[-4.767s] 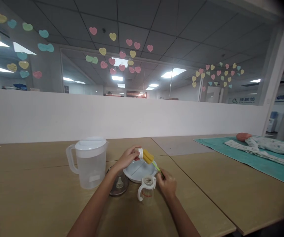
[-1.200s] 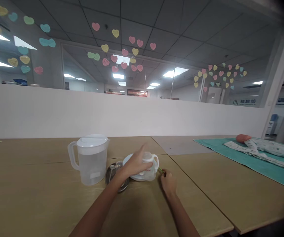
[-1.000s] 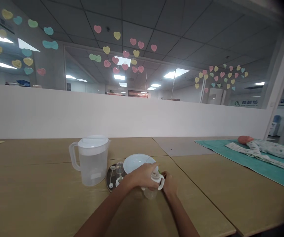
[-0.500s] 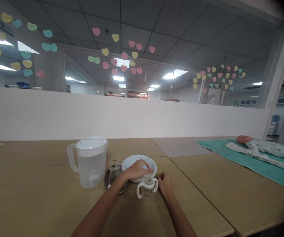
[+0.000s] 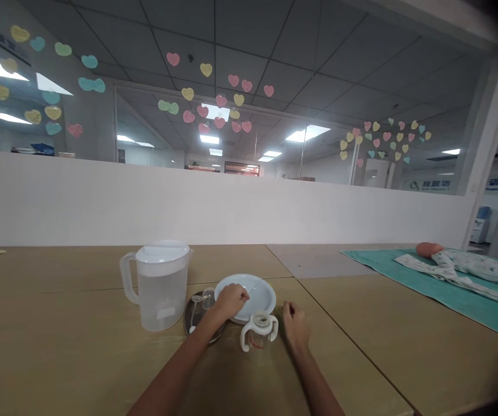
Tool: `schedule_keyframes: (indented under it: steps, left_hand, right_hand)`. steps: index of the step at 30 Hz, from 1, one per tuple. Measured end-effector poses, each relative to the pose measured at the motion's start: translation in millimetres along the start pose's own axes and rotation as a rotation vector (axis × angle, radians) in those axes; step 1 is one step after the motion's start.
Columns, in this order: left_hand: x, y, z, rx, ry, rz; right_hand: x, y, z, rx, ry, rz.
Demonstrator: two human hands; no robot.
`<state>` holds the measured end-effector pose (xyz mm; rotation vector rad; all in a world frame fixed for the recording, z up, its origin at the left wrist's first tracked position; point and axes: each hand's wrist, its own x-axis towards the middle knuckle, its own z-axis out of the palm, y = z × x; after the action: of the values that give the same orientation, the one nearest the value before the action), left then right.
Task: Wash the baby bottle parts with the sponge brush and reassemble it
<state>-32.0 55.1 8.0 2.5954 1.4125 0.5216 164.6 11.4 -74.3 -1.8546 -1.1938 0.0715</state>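
Note:
My left hand is over the left part of a white bowl, its fingers pinched together. A faint thin line shows in the bowl by the fingertips; whether they hold anything is unclear. To the bowl's right, my right hand rests low over the table with curled fingers. A narrow yellow-green thing shows beside it, too small to name. Between my forearms stands an open clear baby bottle with white side handles. Left of the bowl, a round metal tray bears a bottle straw top and a clear cap.
A lidded clear pitcher with water in it stands left of the tray. At the right, a doll and white patterned cloth lie on a green towel. A low white wall with glass above runs behind the table.
My left hand has drawn back leftward across the bowl, and its fingers have come together. My right hand has shifted slightly right, away from the bottle.

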Motion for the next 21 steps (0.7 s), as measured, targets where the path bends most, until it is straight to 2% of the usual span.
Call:
schedule_keyframes:
  steps: [3,8,12,16,21]
  left_hand:
    - [-1,7,-7.0,-0.005,0.047,0.059]
    - [-5,24,-12.4,0.038,0.025,0.204]
    - [-9,29,-11.4,0.044,0.005,0.283]
    - [-10,26,-12.0,0.038,0.022,0.269]
    - [-7,23,-10.6,0.039,-0.037,0.240]
  right_hand:
    - [-1,-1,-3,0.145,-0.012,0.018]
    - [-4,-8,-1,0.598,-0.003,-0.138]
    - [2,-8,4,0.988,-0.129,-0.001]
    - [7,-8,1,1.310,-0.283,0.181]
    - [4,-12,-7,1.462,-0.406,0.181]
